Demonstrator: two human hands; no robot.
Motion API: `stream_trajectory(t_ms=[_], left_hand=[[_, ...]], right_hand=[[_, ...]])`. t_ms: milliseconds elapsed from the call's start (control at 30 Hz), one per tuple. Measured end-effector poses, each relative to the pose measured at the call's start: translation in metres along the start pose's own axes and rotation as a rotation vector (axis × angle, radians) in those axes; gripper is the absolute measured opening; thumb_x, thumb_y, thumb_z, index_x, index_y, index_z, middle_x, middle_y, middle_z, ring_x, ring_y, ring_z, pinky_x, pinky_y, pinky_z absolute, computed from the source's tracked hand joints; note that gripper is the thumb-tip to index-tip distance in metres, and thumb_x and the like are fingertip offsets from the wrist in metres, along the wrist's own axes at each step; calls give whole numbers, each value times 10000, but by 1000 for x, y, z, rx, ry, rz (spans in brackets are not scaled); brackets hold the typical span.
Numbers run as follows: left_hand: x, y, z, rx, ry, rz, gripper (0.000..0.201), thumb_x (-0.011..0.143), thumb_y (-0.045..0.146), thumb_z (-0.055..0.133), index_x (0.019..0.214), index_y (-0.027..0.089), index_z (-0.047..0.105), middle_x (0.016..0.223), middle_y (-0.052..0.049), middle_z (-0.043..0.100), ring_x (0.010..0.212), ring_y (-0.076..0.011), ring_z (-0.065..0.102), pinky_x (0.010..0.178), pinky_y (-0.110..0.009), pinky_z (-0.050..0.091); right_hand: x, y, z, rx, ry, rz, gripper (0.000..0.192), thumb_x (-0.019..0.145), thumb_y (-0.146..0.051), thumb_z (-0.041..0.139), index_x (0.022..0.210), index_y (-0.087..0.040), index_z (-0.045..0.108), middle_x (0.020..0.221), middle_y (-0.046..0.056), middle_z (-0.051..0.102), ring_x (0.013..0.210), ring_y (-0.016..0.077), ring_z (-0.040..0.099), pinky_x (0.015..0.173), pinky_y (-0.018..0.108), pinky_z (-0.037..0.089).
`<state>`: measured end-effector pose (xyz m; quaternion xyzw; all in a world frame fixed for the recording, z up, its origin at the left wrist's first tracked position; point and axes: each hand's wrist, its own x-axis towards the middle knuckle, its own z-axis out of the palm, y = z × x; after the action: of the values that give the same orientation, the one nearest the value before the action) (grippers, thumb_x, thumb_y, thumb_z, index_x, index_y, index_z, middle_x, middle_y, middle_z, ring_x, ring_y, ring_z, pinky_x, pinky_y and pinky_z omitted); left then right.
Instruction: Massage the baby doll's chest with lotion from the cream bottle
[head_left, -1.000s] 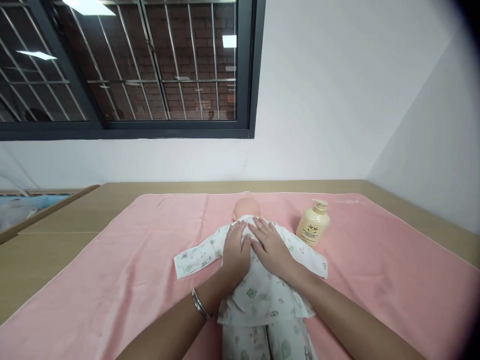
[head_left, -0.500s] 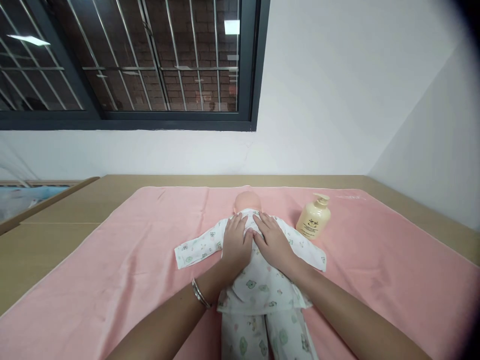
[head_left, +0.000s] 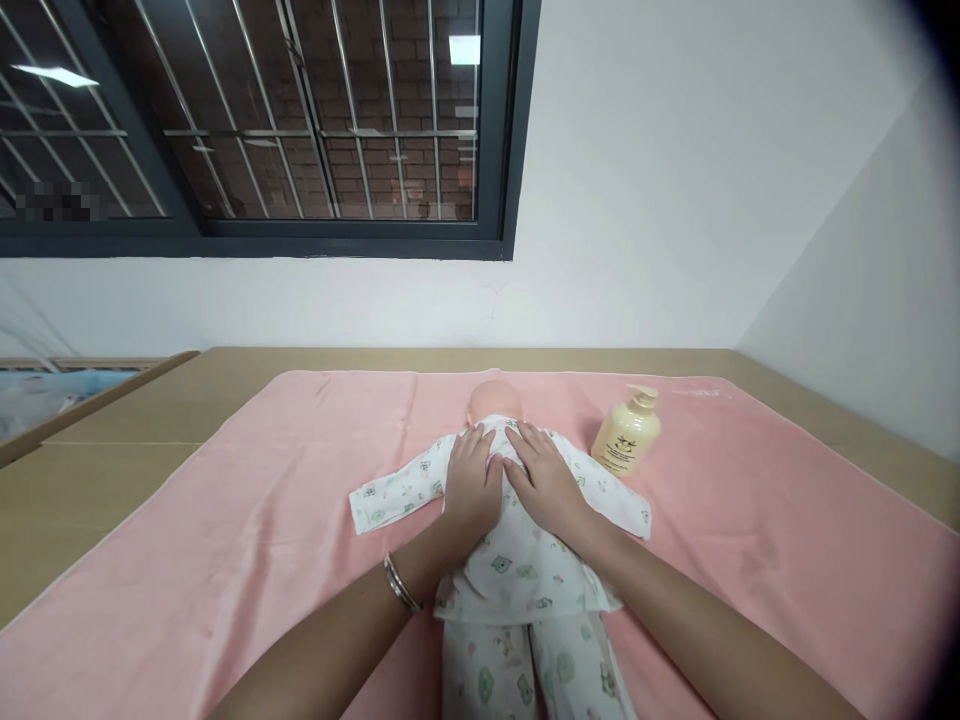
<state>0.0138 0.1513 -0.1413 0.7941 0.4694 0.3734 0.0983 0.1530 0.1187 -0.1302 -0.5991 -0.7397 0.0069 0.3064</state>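
Lying lengthwise on the pink towel [head_left: 225,560], one doll [head_left: 517,560] in printed white pyjamas points its head [head_left: 493,400] away from the person, legs toward the camera. Both hands lie flat and open on its upper torso, grasping nothing: left hand [head_left: 471,485] and right hand [head_left: 546,482], thumbs touching. One cream pump bottle [head_left: 627,436] stands upright just beside the doll's right-side sleeve; its contents cannot be seen. Towel covers the table [head_left: 112,470].

White walls [head_left: 675,180] meet in a corner behind a wooden table [head_left: 112,470], with a dark-framed barred window [head_left: 285,120] reflecting ceiling lights.
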Motion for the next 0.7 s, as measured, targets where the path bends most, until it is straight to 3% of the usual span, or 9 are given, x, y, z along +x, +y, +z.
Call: stream_trajectory(t_ms=[167,333,500,700], left_hand=[[-9,6,-1,109,-12,43,441,943,236,283,1305,100,495,1436,-132,431,1366,-247,333,1139,-473,265],[-19,18,-9,260,-95,161,479,942,291,313,1386,134,403,1516,-133,292,1429,-280,168,1150,-552,148],[0,9,-17,301,-141,118,559,949,444,302,1444,186,301,1539,-127,230,1436,-308,115,1119,-633,75],[25,-9,-14,270,-183,-30,539,973,411,209,1449,170,288,1544,-118,215,1439,-294,108,1120,-627,70]], right_hand=[[7,12,-1,58,-41,-7,500,955,-401,358,1402,-182,413,1480,114,355,1392,259,264,1133,503,200],[16,25,-1,22,-54,91,528,973,-406,291,1400,-117,408,1495,157,303,1416,258,193,1145,518,138],[-2,0,-1,-81,-54,77,519,972,-299,253,1410,-47,370,1487,185,308,1412,267,204,1146,501,191],[-23,-29,-2,-61,-85,-45,511,955,-264,292,1429,-84,353,1509,120,287,1427,256,144,1157,482,199]])
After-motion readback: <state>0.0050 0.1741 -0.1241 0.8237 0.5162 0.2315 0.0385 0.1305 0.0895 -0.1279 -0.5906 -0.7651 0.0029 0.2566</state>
